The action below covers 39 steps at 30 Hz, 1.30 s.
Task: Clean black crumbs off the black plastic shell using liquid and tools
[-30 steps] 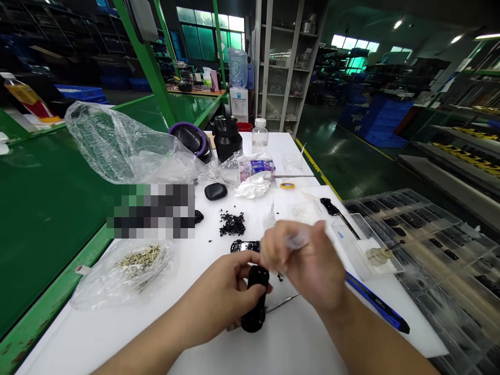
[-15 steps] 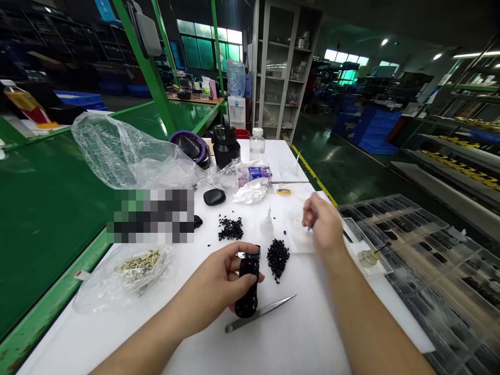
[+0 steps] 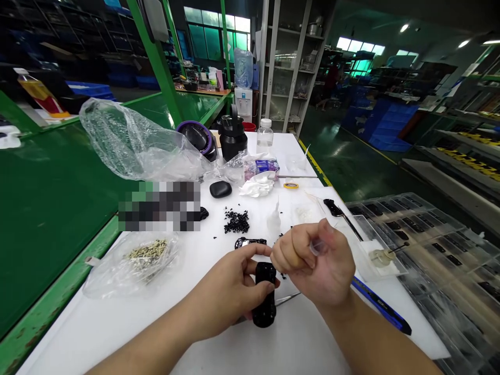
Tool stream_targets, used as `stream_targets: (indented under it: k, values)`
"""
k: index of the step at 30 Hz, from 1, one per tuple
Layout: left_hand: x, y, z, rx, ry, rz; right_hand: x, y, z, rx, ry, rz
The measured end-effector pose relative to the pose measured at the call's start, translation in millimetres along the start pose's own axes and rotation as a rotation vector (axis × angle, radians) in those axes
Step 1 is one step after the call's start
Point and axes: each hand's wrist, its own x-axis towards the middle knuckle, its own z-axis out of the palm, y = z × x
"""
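Clasps a glossy black car-shaped piece (image 3: 264,312) in the left grip (image 3: 230,284), with its long axis running near to far. Curls the right grip (image 3: 317,263) just beyond and to the right of it, closed around a small translucent thing (image 3: 319,247), mostly masked by fingers. Cannot tell touching from apart between right grip and black car-shaped piece. Shows a slim metal tool (image 3: 289,299) partly hidden below the left grip; farther, loose black bits (image 3: 283,276) mostly covered by the right grip.
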Motion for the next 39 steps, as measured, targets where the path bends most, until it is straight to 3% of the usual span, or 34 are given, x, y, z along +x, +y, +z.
stream_targets:
  k: [21,39]
  values:
    - [-2.8,4.8,-2.1,0.013,-0.037,0.004,-0.9,6.3,-2.4,-0.057,0.020,0.003]
    - [-3.5,7.1,0.8,0.030,0.002,0.007,-2.5,10.8,2.1,-0.084,0.081,0.057]
